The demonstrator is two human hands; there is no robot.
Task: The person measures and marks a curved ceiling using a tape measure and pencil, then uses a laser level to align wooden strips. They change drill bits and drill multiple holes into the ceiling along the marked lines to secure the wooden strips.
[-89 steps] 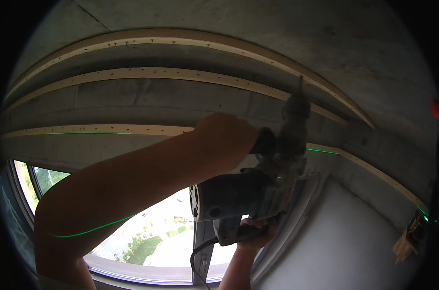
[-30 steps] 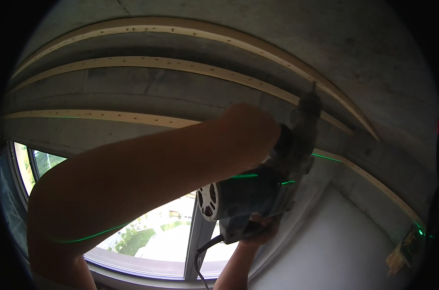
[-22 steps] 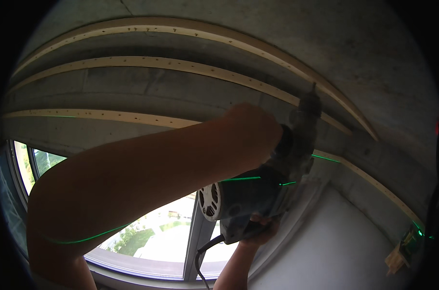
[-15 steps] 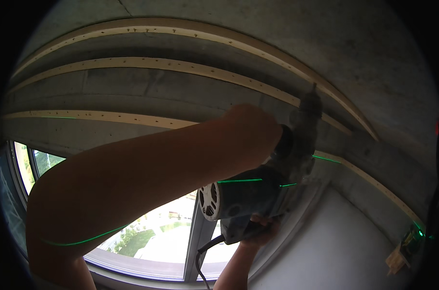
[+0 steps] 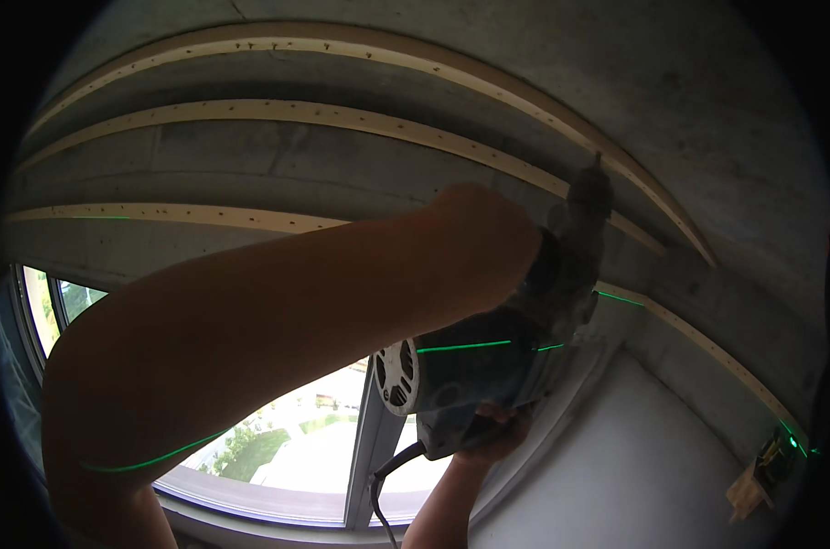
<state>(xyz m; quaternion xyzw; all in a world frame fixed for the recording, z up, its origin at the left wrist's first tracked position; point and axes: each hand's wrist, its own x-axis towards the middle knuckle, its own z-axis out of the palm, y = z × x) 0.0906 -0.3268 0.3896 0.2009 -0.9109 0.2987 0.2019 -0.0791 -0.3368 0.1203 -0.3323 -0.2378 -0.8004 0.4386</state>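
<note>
A dark rotary hammer drill (image 5: 470,375) is held up overhead, its chuck (image 5: 589,201) pointing at the ceiling. The short bit reaches the lower edge of the uppermost wooden batten (image 5: 342,41); whether its tip has entered the wood cannot be made out. My left hand (image 5: 488,238), at the end of a bent arm crossing the view, is closed around the side handle, mostly hidden behind hand and wrist. Lower down, my right hand (image 5: 497,435) wraps the rear grip beneath the motor housing. A power cord (image 5: 396,462) hangs from the grip.
Two more battens, a middle one (image 5: 323,112) and a lower one (image 5: 186,213), run along the grey concrete. A green laser line crosses my arm and the drill. At right, a laser device (image 5: 779,455) sits by a wooden block (image 5: 747,494). Behind is a window (image 5: 296,448).
The drill and both hands stay almost in place, with the chuck slightly higher. My left forearm has risen slightly, and the view has shifted a little against the battens.
</note>
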